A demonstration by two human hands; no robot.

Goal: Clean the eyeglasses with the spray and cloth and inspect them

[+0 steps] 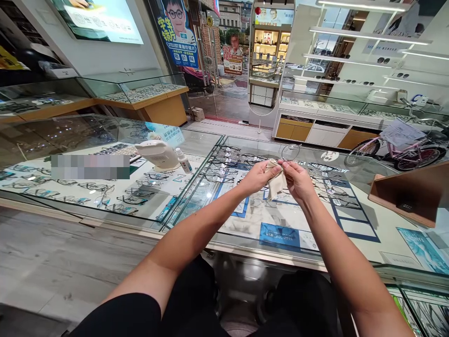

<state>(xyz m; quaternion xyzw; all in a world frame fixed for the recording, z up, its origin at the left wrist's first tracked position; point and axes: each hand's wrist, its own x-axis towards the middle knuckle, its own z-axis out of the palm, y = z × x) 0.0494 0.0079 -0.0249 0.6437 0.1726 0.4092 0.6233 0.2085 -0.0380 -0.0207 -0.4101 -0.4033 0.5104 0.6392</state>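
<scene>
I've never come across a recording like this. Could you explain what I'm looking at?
There is no machine here, just a person's two bare hands. The single picture comes from a camera worn on the head, looking forward and down, so both forearms stretch away from you. The left hand grips a pale cloth; the right hand, close beside it, appears to pinch thin glasses, though fine detail is hard to see. Below is a glass display counter with rows of eyeglass frames inside. Further left stands a small bottle.
</scene>
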